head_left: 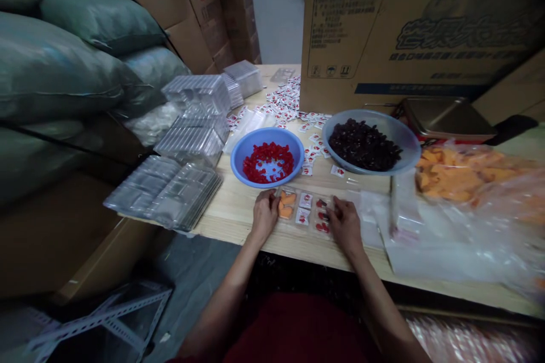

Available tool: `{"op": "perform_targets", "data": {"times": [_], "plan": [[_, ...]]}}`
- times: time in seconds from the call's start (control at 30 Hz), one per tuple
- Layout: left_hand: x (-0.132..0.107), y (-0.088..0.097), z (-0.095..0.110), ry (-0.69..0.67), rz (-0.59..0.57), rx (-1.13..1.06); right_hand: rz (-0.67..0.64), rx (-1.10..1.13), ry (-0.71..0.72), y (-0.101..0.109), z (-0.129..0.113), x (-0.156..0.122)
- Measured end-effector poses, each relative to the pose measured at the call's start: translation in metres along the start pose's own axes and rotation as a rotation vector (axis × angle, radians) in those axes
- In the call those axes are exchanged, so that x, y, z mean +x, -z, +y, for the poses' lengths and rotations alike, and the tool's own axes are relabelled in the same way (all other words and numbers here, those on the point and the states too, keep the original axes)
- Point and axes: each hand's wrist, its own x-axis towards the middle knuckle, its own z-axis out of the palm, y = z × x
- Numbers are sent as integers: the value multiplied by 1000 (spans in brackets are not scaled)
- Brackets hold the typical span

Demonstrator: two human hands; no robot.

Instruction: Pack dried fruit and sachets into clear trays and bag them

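Note:
A clear plastic tray point(312, 218) lies near the front edge of the wooden table, held at both ends. My left hand point(265, 214) grips its left end, next to a compartment of orange pieces point(286, 204). Closed on the right end is my right hand point(346, 226), beside a column of red and dark pieces point(322, 216). Two small printed sachets point(304, 208) sit in the tray's middle. Just behind the tray stands a blue bowl point(238, 163) of red pieces. A pale bowl point(411, 153) with dark pieces is farther back to the right.
Stacks of clear trays point(187, 193) line the table's left side. Loose sachets point(285, 99) are heaped at the back. A large cardboard box point(340, 39) rises behind the pale bowl. Near a metal-topped scale point(447, 116), a plastic bag of orange pieces point(460, 176) lies at right.

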Motion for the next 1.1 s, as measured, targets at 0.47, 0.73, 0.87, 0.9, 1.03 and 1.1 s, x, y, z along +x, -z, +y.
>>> {"op": "perform_targets", "data": {"times": [0.47,0.73,0.87,0.9,1.03,1.1], "plan": [[-61,25,26,519,-332,-864,-92,112,-6,17,-5,-21],[-82,17,33,753,-270,-981,108,-210,99,75,-8,-28],[-73,16,28,752,-266,-1007,258,-520,-104,128,23,-5],[-71,16,29,749,-275,-1007,210,-535,-140,138,32,3],[-69,16,31,760,-279,-989,57,-538,-163,172,59,32],[-69,15,31,765,-273,-986,64,-582,-133,188,66,41]]}}
